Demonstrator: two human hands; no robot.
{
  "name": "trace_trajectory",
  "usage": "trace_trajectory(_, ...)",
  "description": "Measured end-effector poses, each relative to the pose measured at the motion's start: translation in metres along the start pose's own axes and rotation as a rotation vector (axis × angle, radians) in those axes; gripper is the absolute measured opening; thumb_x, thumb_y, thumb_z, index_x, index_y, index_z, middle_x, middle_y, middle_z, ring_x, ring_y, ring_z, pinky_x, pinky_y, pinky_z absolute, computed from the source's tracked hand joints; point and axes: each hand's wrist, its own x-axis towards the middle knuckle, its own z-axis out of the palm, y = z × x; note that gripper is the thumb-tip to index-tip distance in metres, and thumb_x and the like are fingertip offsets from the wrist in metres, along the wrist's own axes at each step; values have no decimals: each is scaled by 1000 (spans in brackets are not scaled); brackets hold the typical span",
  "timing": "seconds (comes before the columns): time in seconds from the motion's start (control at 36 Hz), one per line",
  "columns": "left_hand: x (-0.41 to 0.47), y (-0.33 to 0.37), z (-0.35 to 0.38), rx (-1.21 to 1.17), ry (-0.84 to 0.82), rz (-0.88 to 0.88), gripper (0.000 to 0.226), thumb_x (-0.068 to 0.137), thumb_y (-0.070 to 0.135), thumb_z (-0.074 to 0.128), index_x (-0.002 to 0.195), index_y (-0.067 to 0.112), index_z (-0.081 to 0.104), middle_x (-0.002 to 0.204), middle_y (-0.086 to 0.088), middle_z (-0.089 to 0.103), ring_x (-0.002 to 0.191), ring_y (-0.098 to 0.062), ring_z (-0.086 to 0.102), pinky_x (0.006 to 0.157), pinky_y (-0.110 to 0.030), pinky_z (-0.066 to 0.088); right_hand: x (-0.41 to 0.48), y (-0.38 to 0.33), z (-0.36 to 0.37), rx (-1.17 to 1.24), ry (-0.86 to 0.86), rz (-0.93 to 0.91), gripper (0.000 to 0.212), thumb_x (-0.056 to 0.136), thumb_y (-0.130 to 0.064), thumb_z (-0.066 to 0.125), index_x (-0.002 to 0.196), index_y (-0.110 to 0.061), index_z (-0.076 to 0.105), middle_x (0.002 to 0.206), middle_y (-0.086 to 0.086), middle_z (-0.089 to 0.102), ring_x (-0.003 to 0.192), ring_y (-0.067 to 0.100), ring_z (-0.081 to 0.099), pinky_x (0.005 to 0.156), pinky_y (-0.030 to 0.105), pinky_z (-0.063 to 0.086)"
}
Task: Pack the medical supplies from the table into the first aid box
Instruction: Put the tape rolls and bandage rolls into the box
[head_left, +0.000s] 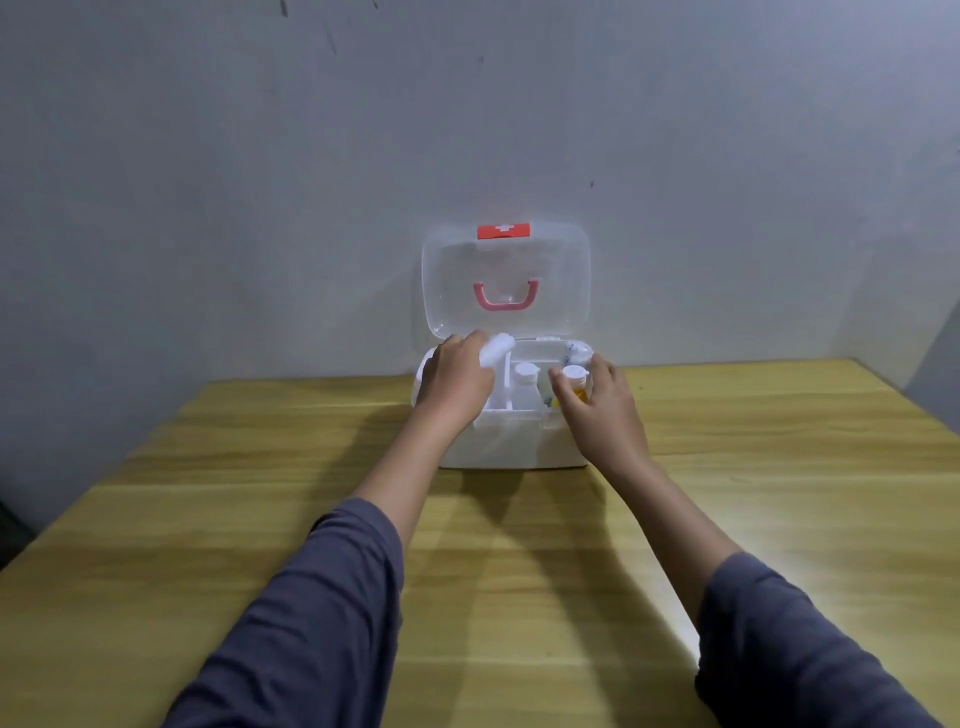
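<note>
1. Table (779, 493): the wooden top shows no loose supplies in view, so judge the packing as near its end; confirm nothing lies outside the frame before closing

2. First aid box (511, 441): it stands at the far middle of the table against the wall, its clear lid (506, 283) raised upright with the pink handle (505, 300) showing through. Leave the lid fully back so both hands have clearance

3. Left hand (457, 382): positioned over the left compartment, fingers curled around a white roll-shaped item (497, 347) that slants up and to the right above the rim. Lower it flat into its compartment; release only once it rests below rim level

4. Right hand (602, 405): positioned at the right compartment, fingers pinching a small orange bottle (575, 382) with a white cap. Seat it upright on the box floor, clear of the divider

5. White bottle (525, 389): it stands upright in the middle compartment, between the two hands. Avoid knocking it with either wrist

6. Small packets at the back right of the box are too blurred to identify; check that no item stands higher than the rim, or the lid may not shut
</note>
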Motion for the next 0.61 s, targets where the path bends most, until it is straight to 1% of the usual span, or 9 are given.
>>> trace_trajectory(0.03, 0, 1, 2, -1, 11, -12, 26, 80, 7, 46, 98, 17, 61, 97, -8, 61, 96, -33, 55, 74, -36, 45, 0, 0, 0, -3, 2, -2, 46, 89, -48, 46, 126, -21, 48, 130, 2, 47, 113, 18, 48, 79, 31, 37)
trace_trajectory(0.08, -1, 4, 4, 28, 2, -23, 11, 76, 14, 45, 68, 18, 51, 74, 0, 55, 80, -27, 52, 63, -32, 38, 0, 1, 0, -8, 3, -16, 45, 90, -48, 46, 126, -21, 48, 130, 3, 47, 113, 17, 48, 78, 30, 37)
trace_trajectory(0.14, -3, 7, 5, 47, -23, -14, 19, 79, 25, 46, 60, 18, 45, 73, 2, 56, 80, -24, 53, 66, -30, 42, 1, 2, 1, -7, 0, -17, 46, 89, -49, 45, 126, -22, 47, 130, 3, 47, 113, 17, 49, 78, 31, 39)
trace_trajectory(0.22, -8, 8, 2, 42, -53, 33, 27, 85, 32, 47, 67, 16, 60, 85, -2, 65, 89, -25, 57, 79, -38, 48, 0, 3, 0, -6, 2, -11, 46, 89, -49, 46, 126, -22, 47, 129, 2, 47, 113, 17, 49, 79, 32, 41)
trace_trajectory(0.28, -11, 7, 1, 40, -55, 56, 28, 88, 30, 49, 75, 9, 61, 87, -5, 64, 92, -28, 56, 77, -36, 44, 0, 3, 0, -10, 6, -16, 46, 88, -49, 46, 125, -22, 48, 129, 2, 47, 112, 18, 50, 80, 33, 42)
trace_trajectory(0.33, -12, 4, 2, 62, -53, 63, 27, 89, 31, 50, 76, 10, 59, 91, -8, 62, 99, -31, 55, 78, -36, 38, 1, 2, 0, -7, 7, -21, 46, 89, -49, 46, 125, -22, 48, 129, 2, 47, 112, 17, 49, 81, 33, 42)
trace_trajectory(0.39, -10, 1, 6, 106, -70, 46, 34, 92, 37, 49, 96, 7, 64, 117, -13, 59, 117, -31, 47, 94, -37, 35, 1, 2, 1, -5, 7, -26, 46, 89, -50, 46, 126, -22, 47, 129, 2, 47, 114, 17, 49, 81, 33, 42)
trace_trajectory(0.44, -10, -2, 9, 123, -77, 28, 45, 93, 40, 47, 119, 5, 61, 139, -12, 46, 132, -29, 36, 106, -36, 26, 1, 2, 1, -4, 6, -27, 47, 89, -50, 46, 127, -22, 47, 130, 3, 46, 114, 18, 49, 81, 32, 41)
trace_trajectory(0.61, -11, -4, 15, 112, -44, 23, 47, 95, 40, 45, 124, 6, 59, 143, -9, 41, 135, -26, 30, 110, -35, 19, 1, 1, 1, -8, 7, -24, 47, 88, -50, 46, 126, -21, 47, 129, 3, 47, 113, 19, 50, 81, 34, 43)
